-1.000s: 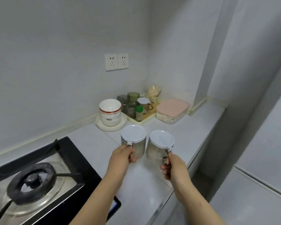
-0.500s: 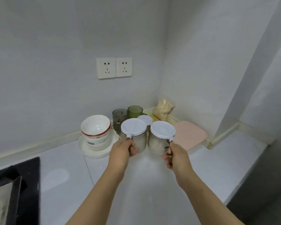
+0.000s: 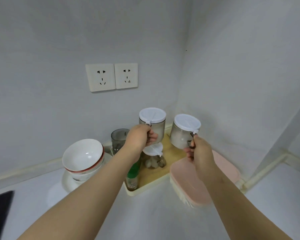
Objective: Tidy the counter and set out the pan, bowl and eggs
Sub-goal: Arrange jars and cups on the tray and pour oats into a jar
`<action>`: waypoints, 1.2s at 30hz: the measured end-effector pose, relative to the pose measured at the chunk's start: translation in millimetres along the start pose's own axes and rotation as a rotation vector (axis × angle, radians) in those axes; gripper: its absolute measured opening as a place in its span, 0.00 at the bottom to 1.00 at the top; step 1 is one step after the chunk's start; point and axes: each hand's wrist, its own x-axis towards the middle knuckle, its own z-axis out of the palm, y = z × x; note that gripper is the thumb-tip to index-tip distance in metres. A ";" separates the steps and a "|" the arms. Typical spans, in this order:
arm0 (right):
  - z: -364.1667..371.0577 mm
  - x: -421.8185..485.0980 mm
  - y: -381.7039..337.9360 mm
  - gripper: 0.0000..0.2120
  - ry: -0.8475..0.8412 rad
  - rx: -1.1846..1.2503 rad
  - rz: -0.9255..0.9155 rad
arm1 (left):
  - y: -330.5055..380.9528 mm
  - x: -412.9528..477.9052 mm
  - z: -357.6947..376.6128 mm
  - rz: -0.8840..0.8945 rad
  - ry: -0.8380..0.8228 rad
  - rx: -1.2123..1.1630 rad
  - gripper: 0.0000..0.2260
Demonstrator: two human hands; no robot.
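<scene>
My left hand point(image 3: 139, 138) grips the handle of a clear jar with a white lid point(image 3: 152, 116), held in the air above the yellow tray point(image 3: 156, 179) in the counter corner. My right hand point(image 3: 198, 149) grips the handle of a second white-lidded jar point(image 3: 184, 130), tilted slightly, over the tray's right part. A third lidded jar point(image 3: 153, 157) and a green-capped bottle point(image 3: 132, 175) stand on the tray below. White bowls with red rims point(image 3: 83, 156) are stacked on a white plate at the left.
A pink-lidded box point(image 3: 189, 184) lies right of the tray. A grey cup point(image 3: 119, 137) stands behind the bowls. Two wall sockets point(image 3: 111, 77) sit above. The black stove corner point(image 3: 0, 210) shows at the lower left. White countertop point(image 3: 154, 213) spreads in front.
Both hands have carried the two jars forward and up toward the corner, so they hang over the tray. The view has moved closer to the corner and right, away from the stove.
</scene>
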 end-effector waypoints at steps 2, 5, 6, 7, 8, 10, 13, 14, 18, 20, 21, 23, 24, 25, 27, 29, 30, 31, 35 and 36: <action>-1.4 25.7 0.9 0.18 0.008 -0.019 0.014 | -2.5 26.2 9.5 0.045 0.040 0.078 0.14; -3.4 48.8 5.5 0.18 0.014 -0.001 0.041 | -5.0 50.7 17.6 0.102 0.093 0.163 0.15; -3.1 62.6 8.7 0.18 0.010 0.014 0.044 | -4.7 62.9 23.5 0.108 0.101 0.182 0.15; -2.5 70.0 11.8 0.18 0.015 0.021 0.052 | -4.9 70.1 25.6 0.110 0.108 0.195 0.15; -1.2 79.6 15.4 0.18 0.025 0.027 0.070 | -4.8 78.5 28.6 0.101 0.109 0.210 0.15; -0.1 100.3 23.5 0.19 0.048 0.031 0.106 | -6.3 94.3 35.3 0.078 0.109 0.228 0.15; -2.3 124.6 31.6 0.20 0.038 -0.020 0.141 | -10.6 113.5 44.4 0.036 0.115 0.220 0.15; -3.2 130.9 33.1 0.20 0.027 -0.035 0.153 | -11.1 120.0 47.3 0.031 0.110 0.222 0.15; -7.9 142.8 34.4 0.19 -0.023 -0.062 0.122 | -10.9 136.2 54.0 0.015 0.072 0.280 0.14; -9.7 148.3 36.3 0.19 -0.041 -0.085 0.118 | -11.5 144.0 56.6 0.000 0.058 0.332 0.14; -9.8 148.8 38.1 0.19 -0.043 -0.090 0.127 | -12.3 146.7 55.8 -0.013 0.053 0.352 0.14; -10.9 150.8 40.8 0.20 -0.046 -0.073 0.146 | -13.4 151.4 55.6 -0.056 0.043 0.405 0.14; -11.1 151.9 41.2 0.20 -0.055 -0.062 0.148 | -14.5 154.4 55.8 -0.071 0.035 0.439 0.14; -11.1 152.5 41.9 0.20 -0.068 -0.058 0.147 | -16.0 156.6 55.5 -0.084 0.022 0.478 0.14; -10.9 154.1 43.1 0.19 -0.078 -0.061 0.151 | -17.6 160.8 55.5 -0.104 -0.004 0.539 0.14; -13.0 156.9 47.3 0.20 -0.072 -0.077 0.142 | -18.8 164.8 56.2 -0.127 -0.016 0.568 0.14; -14.1 157.6 50.7 0.20 -0.075 -0.081 0.128 | -18.9 165.4 56.8 -0.141 -0.019 0.580 0.13; -15.7 159.2 53.9 0.20 -0.075 -0.076 0.120 | -19.0 166.2 58.6 -0.155 -0.020 0.596 0.13; -19.9 161.9 58.8 0.20 -0.099 -0.051 0.120 | -28.2 172.6 64.2 -0.230 -0.011 0.589 0.10; -20.1 161.3 58.3 0.20 -0.112 -0.040 0.116 | -31.7 175.5 64.8 -0.256 -0.001 0.562 0.10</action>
